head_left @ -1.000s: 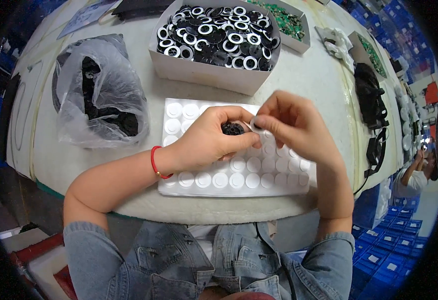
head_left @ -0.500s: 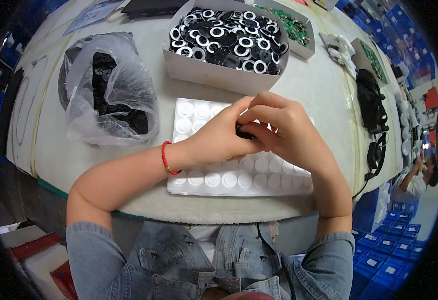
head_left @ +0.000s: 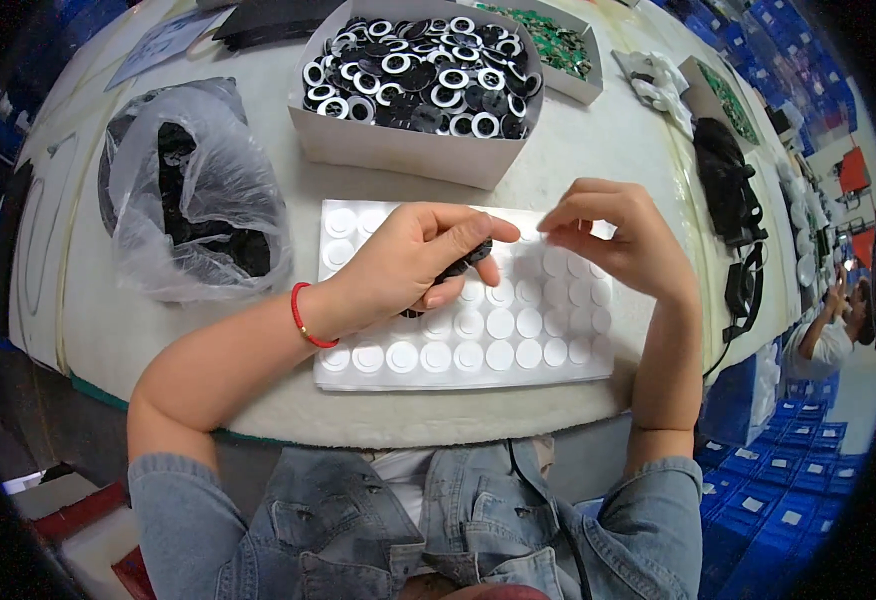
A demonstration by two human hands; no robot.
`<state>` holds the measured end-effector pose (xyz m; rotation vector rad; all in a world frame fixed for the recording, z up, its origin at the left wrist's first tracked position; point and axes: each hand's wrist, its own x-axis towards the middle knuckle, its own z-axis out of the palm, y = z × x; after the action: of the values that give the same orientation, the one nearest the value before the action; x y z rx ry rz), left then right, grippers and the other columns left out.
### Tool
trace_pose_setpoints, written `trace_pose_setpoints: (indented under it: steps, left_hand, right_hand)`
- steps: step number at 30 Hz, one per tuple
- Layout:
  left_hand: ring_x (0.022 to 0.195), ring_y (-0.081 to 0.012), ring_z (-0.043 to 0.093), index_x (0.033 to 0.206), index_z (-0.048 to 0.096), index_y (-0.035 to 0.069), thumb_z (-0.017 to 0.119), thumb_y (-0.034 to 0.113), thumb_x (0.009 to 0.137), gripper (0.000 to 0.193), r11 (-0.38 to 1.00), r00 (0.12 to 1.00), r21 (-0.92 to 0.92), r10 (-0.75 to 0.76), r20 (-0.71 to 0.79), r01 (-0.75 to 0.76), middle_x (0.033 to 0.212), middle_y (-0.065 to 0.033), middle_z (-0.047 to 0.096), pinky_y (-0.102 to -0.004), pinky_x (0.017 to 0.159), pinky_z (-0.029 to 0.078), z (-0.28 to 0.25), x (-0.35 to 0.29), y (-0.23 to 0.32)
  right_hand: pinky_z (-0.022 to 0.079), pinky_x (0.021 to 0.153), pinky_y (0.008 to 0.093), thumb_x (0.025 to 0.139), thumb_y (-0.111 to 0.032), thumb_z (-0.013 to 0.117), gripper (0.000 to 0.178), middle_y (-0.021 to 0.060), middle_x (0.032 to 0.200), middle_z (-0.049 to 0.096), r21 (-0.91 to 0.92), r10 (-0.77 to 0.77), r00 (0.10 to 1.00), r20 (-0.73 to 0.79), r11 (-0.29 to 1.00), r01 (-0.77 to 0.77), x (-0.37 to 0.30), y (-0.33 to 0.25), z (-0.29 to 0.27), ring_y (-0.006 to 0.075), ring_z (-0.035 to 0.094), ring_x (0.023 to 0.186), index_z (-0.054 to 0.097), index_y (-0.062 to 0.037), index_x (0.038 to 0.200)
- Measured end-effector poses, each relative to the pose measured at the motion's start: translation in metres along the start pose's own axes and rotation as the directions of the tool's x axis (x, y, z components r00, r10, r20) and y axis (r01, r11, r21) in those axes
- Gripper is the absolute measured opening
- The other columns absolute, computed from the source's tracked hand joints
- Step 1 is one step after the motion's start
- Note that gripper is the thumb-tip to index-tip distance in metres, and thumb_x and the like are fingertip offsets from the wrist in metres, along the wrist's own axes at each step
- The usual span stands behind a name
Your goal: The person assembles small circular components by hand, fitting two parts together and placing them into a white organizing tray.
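My left hand point(head_left: 398, 255) is closed around several small black round plastic pieces point(head_left: 470, 260), their edges showing between thumb and fingers. It hangs over a sheet of round white stickers point(head_left: 468, 328), set in rows on pale backing. Over the sheet's far right part is my right hand point(head_left: 628, 235), its thumb and fingertips pinched together. Whatever may be between those fingertips is too small to make out. Both hands are apart, and the left one covers some of the stickers.
Beyond the sheet stands a white box point(head_left: 408, 150) heaped with black discs, many with white rings. A clear plastic bag point(head_left: 248, 190) of black pieces lies on the left. Boxes of green circuit boards point(head_left: 558, 45) and a black strapped item point(head_left: 728, 190) are farther right.
My hands have come apart: the right moved right, toward the sheet's far right part, and the left moved slightly left with the black pieces. The whole view has shifted a little.
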<state>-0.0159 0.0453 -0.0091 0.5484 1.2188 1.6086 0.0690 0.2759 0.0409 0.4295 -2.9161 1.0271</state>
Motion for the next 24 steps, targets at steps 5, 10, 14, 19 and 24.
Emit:
trace_pose_setpoints:
  steps: [5, 10, 14, 19, 24]
  left_hand:
    - [0.044, -0.0008, 0.037, 0.127, 0.054, 0.001, 0.045, 0.034, 0.101, 0.043, 0.999, 0.999, -0.007, -0.031, 0.032, 0.031, 0.075, -0.0008, 0.059, -0.0153, 0.04, 0.027, -0.001, 0.001, 0.003]
    - [0.044, -0.0011, 0.037, 0.129, 0.052, 0.001, 0.045, 0.028, 0.101, 0.039, 0.997, 1.0, 0.079, 0.004, 0.028, -0.007, 0.084, -0.004, 0.063, -0.0148, 0.041, 0.029, 0.004, 0.002, 0.002]
    - [0.044, -0.001, 0.038, 0.129, 0.051, 0.0, 0.044, 0.021, 0.101, 0.036, 0.998, 0.999, 0.064, 0.007, 0.039, -0.01, 0.098, -0.0104, 0.067, -0.0142, 0.042, 0.031, 0.002, 0.002, 0.002]
    - [0.044, -0.0008, 0.039, 0.127, 0.053, 0.0, 0.046, 0.021, 0.101, 0.035, 0.995, 0.999, 0.097, -0.038, 0.032, 0.034, 0.096, -0.0118, 0.068, -0.0146, 0.041, 0.032, 0.003, 0.001, 0.004]
    - [0.043, -0.0011, 0.041, 0.123, 0.056, 0.0, 0.045, 0.025, 0.101, 0.035, 0.996, 0.999, 0.093, -0.015, 0.041, 0.011, 0.092, -0.0108, 0.069, -0.0152, 0.039, 0.033, 0.001, 0.004, -0.001]
  right_hand:
    - [0.048, 0.063, 0.0312, 0.075, -0.003, 0.071, 0.014, 0.0089, 0.079, 0.062, 0.072, 0.117, 0.972, 0.204, 0.988, -0.134, -0.004, 0.024, -0.001, 0.0198, 0.061, 0.07, 0.069, -0.0016, 0.089]
    - [0.044, 0.063, 0.0304, 0.078, -0.001, 0.068, 0.008, 0.0069, 0.078, 0.059, 0.125, 0.125, 0.966, 0.224, 0.98, -0.155, -0.002, 0.03, 0.004, 0.0185, 0.056, 0.071, 0.067, -0.001, 0.086]
    - [0.043, 0.061, 0.0304, 0.079, -0.002, 0.067, 0.006, 0.0071, 0.076, 0.058, 0.119, 0.043, 0.974, 0.224, 0.99, -0.071, 0.0, 0.036, 0.006, 0.019, 0.055, 0.07, 0.064, -0.0005, 0.083]
    - [0.043, 0.068, 0.0326, 0.084, -0.01, 0.065, 0.012, 0.0076, 0.078, 0.056, 0.174, 0.0, 0.946, 0.324, 0.983, -0.059, -0.018, 0.035, -0.013, 0.02, 0.052, 0.073, 0.058, -0.0016, 0.082]
    - [0.04, 0.077, 0.0267, 0.088, -0.012, 0.064, 0.014, 0.0019, 0.086, 0.052, 0.589, -0.086, 0.993, 0.082, 0.808, 0.021, -0.016, 0.01, 0.001, 0.0116, 0.048, 0.082, 0.055, -0.0015, 0.086]
